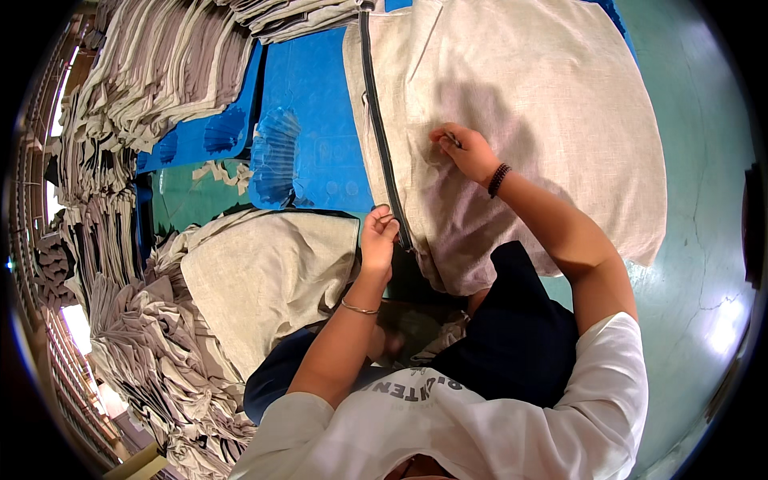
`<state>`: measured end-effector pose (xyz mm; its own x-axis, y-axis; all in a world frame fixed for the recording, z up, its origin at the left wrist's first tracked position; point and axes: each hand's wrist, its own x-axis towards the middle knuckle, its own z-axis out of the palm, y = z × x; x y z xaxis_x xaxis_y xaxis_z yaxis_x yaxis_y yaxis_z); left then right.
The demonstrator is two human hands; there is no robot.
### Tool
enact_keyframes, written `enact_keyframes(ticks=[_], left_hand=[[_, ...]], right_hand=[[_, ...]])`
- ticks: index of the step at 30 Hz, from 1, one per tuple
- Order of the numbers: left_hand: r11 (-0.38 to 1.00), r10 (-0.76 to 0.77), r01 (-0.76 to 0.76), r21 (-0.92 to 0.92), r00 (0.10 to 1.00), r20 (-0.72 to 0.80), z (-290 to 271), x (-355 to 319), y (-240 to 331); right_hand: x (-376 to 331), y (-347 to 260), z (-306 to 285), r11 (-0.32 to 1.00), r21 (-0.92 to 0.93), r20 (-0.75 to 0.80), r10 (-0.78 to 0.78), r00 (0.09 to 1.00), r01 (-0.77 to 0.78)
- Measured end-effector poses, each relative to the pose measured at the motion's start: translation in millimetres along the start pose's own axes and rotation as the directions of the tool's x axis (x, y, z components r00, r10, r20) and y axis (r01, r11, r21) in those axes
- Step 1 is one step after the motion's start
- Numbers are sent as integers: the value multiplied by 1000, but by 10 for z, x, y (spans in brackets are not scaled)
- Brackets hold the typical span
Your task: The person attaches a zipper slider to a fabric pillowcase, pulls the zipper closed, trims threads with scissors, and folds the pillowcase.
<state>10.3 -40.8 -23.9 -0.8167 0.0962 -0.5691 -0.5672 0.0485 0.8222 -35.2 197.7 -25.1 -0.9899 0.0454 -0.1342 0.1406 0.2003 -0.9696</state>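
Observation:
A large beige fabric cover (560,104) lies spread in front of me, with a dark zipper (374,104) running down near its left edge. My left hand (379,236) is closed in a pinch on the cover's edge, beside the zipper's lower end. Over the middle of the cover, my right hand (468,154) is curled around a small dark tool (453,140). Only a short piece of that tool shows between the fingers, so its kind is unclear. Both palms are turned away from view.
Blue plastic boards (316,120) lie under the cover's left side. Tall stacks of folded beige fabric (168,64) stand at the far left, with a loose heap (176,360) nearer. Another beige piece (268,272) drapes by my left arm. Green floor (704,200) stretches along the right.

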Motion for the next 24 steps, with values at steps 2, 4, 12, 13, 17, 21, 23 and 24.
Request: enact_keyframes(ticks=[2, 4, 12, 13, 17, 21, 23, 24], left_hand=[[1000, -10, 10, 6, 1000, 6, 11, -25, 45], [1000, -17, 16, 10, 999, 37, 54, -57, 89], [999, -33, 35, -12, 988, 150, 148, -136, 268], [999, -33, 38, -24, 983, 180, 158, -152, 283], [998, -50, 58, -29, 974, 220, 205, -136, 276], [999, -34, 26, 40, 978, 208, 364, -221, 387], [996, -8, -10, 86, 978, 207, 336, -197, 279], [994, 11, -34, 108, 977, 213, 348, -187, 258]], right_hand=[[46, -95, 50, 967, -144, 18, -208, 978, 208], [118, -151, 132, 917, -229, 38, -328, 944, 328], [271, -326, 270, 933, -195, 267, -246, 932, 303], [277, -306, 290, 920, -233, 279, -247, 928, 315], [300, -293, 392, 869, -403, 329, -156, 931, 288], [378, -304, 456, 838, -521, 341, 30, 939, 163], [385, -432, 470, 822, -558, 353, 111, 929, 114], [396, -416, 473, 850, -514, 269, 33, 963, 114]])
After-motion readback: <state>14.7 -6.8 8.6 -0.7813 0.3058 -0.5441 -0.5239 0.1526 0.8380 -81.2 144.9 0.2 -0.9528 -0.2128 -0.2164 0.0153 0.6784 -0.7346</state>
